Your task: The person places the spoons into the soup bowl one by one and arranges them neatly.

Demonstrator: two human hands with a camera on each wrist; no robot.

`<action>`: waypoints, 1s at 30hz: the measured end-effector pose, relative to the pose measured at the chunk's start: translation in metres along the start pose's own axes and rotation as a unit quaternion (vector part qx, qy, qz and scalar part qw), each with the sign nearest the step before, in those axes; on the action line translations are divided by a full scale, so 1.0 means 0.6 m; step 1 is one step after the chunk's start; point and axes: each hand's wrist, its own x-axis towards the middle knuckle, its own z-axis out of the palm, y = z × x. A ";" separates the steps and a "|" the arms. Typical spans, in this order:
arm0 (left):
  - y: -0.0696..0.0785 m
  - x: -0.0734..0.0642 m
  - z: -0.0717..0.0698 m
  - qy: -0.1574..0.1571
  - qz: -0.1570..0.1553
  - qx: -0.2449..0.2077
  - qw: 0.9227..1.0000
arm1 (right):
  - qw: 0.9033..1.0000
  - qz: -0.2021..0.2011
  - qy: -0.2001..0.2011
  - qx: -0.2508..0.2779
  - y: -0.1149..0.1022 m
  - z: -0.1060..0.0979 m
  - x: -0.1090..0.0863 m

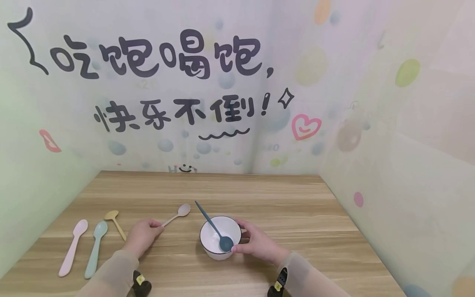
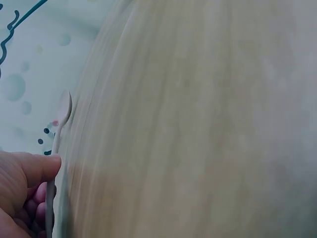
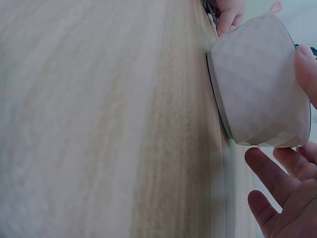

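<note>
My left hand [image 1: 142,236] pinches the handle of a pale beige-pink spoon [image 1: 183,210] between thumb and fingers. In the left wrist view the spoon [image 2: 65,109] sticks out past the thumb, bowl end away from the hand. A white bowl [image 1: 219,256] with a dark rim stands on the table, its side faceted in the right wrist view. A dark teal spoon [image 1: 225,243] leans in it, handle over the far left rim. My right hand [image 1: 262,246] holds the bowl's right side, thumb at the near rim and fingers along the outer wall.
Left of my left hand lie a pink spoon [image 1: 74,248], a light green-blue spoon [image 1: 95,249] and a yellow spoon [image 1: 118,225], its handle end hidden by the hand. The wooden table [image 1: 297,206] meets printed walls at the back and both sides.
</note>
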 end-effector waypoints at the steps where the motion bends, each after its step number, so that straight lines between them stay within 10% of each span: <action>1: 0.000 0.000 -0.001 -0.001 0.001 -0.002 1.000 | 1.000 -0.002 0.000 0.001 -0.001 0.000 0.000; 30: 0.027 -0.005 -0.099 -0.024 0.041 0.035 0.998 | 1.000 -0.008 0.002 0.005 0.003 -0.001 0.001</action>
